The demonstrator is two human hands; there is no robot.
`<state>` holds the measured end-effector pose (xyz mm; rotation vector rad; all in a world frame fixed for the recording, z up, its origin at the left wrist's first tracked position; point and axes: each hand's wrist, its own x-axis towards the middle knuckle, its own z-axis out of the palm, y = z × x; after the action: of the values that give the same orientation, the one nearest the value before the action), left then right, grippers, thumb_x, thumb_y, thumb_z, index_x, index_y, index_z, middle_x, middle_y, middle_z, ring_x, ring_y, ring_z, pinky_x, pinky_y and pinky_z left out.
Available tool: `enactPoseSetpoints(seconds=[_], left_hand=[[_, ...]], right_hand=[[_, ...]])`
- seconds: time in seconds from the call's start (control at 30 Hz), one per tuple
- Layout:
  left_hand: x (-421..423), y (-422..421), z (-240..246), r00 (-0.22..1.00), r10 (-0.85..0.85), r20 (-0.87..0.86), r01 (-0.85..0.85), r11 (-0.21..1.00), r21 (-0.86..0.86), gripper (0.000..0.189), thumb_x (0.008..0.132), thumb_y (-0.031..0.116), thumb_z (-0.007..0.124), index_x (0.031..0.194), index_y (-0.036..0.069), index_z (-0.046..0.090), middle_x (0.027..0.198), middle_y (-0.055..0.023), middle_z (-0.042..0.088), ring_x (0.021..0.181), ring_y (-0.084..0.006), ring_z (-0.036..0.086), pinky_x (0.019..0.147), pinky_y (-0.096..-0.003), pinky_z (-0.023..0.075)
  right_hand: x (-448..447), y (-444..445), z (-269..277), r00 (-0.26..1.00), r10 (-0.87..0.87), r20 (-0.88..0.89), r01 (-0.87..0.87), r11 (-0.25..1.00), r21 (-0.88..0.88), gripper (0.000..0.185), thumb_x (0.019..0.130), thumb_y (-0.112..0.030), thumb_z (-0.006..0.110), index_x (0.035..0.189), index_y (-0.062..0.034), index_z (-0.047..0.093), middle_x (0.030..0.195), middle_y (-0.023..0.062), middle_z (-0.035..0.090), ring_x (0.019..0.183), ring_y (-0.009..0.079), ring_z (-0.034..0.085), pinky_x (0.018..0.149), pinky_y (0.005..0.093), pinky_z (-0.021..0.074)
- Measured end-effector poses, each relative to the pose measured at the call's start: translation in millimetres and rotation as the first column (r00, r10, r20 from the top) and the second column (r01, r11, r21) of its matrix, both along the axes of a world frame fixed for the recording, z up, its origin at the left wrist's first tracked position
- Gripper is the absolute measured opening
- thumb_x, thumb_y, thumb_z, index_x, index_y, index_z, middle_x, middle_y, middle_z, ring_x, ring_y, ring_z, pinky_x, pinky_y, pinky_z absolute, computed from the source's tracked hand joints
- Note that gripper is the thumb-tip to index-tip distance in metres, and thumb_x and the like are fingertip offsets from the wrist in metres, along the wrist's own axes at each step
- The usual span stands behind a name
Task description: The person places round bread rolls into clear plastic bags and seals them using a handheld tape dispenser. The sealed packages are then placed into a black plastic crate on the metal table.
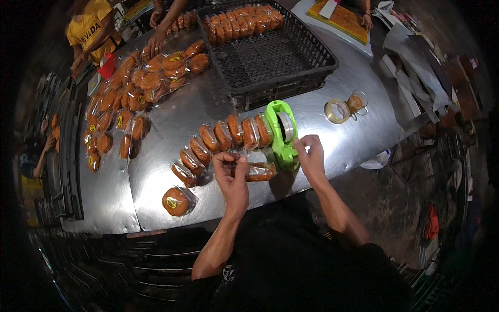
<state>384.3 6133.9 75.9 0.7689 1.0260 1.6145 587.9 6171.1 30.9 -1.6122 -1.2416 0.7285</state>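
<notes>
My left hand point(233, 179) grips a bun in clear plastic wrap point(260, 172) near the table's front edge. A bright green tape dispenser point(278, 150) with a roll of tape point(286, 126) stands just beyond, to the right of that bun. At the dispenser's near right side is my right hand point(310, 155), thumb and forefinger brought together; whether tape is between them is too small to tell. A curved row of wrapped buns point(222, 136) on edge runs leftward from the dispenser. One more wrapped bun point(176, 201), with a yellow sticker, lies flat at the row's near end.
A black plastic crate point(265, 84) holds rows of wrapped buns point(243, 23) at its far end. Many wrapped buns point(128, 89) are heaped left on the metal table point(171, 117), under another person's hand point(156, 43). A tape roll point(337, 110) and glass cup point(356, 102) stand right.
</notes>
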Motion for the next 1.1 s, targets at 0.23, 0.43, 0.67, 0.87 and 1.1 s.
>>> enactPoseSetpoints(seconds=[0.23,0.43,0.67,0.87,1.1], left_hand=[[3.0,14.8,-32.5,0.983,0.0,-0.185,-0.014,0.997,-0.074,0.024,0.091,0.002,0.064,0.101,0.009,0.043,0.091,-0.0008,0.044,0.083,-0.0095,0.043,0.078,-0.0241,0.0389],[19.3,15.1,-41.8,0.985,0.052,-0.163,-0.06,0.997,-0.045,0.021,0.092,0.003,0.063,0.1,0.008,0.043,0.09,-0.0005,0.043,0.083,-0.0095,0.042,0.078,-0.0241,0.038],[54.8,4.6,-27.4,0.988,-0.154,0.031,0.157,0.97,-0.188,0.019,0.093,0.002,0.06,0.099,0.008,0.043,0.088,-0.0006,0.046,0.08,-0.0088,0.045,0.074,-0.0255,0.0409],[81.7,-33.7,-48.8,0.948,-0.305,-0.089,0.279,0.934,-0.223,0.021,0.092,-0.003,0.058,0.098,0.008,0.041,0.09,-0.0017,0.046,0.081,-0.0094,0.045,0.07,-0.0257,0.0411],[104.3,-47.9,-78.2,0.894,-0.339,-0.294,0.23,0.909,-0.349,0.021,0.089,-0.003,0.057,0.099,0.005,0.04,0.09,-0.0069,0.045,0.08,-0.0162,0.048,0.077,-0.0312,0.0441]], right_hand=[[0.6,-60.9,11.2,0.988,-0.046,0.149,0.043,0.999,0.024,0.025,0.088,-0.015,0.071,0.076,0.0052,0.062,0.089,0.0123,0.058,0.087,0.0247,0.055,0.079,0.037,0.0443],[-46.8,-59.6,54.7,0.986,0.031,-0.163,-0.024,0.999,0.043,0.017,0.092,-0.013,0.068,0.086,0.0023,0.064,0.09,0.007,0.056,0.087,0.015,0.053,0.076,0.03,0.0439],[-53.4,-83.1,53.8,0.998,0.048,0.04,-0.055,0.976,0.21,0.017,0.085,-0.011,0.074,0.097,-0.0011,0.068,0.108,0.0108,0.055,0.099,0.0219,0.055,0.076,0.0307,0.0485],[1.3,-100.5,69.3,0.944,0.22,0.244,-0.231,0.973,0.02,0.028,0.086,-0.023,0.074,0.103,-0.0015,0.068,0.106,0.0134,0.059,0.089,0.0224,0.06,0.077,0.0354,0.0498],[19.1,-45.4,23.8,0.935,0.333,0.122,-0.288,0.913,-0.289,0.031,0.086,-0.029,0.073,0.092,0.0012,0.071,0.083,0.0117,0.065,0.075,0.0214,0.062,0.07,0.0367,0.0493]])
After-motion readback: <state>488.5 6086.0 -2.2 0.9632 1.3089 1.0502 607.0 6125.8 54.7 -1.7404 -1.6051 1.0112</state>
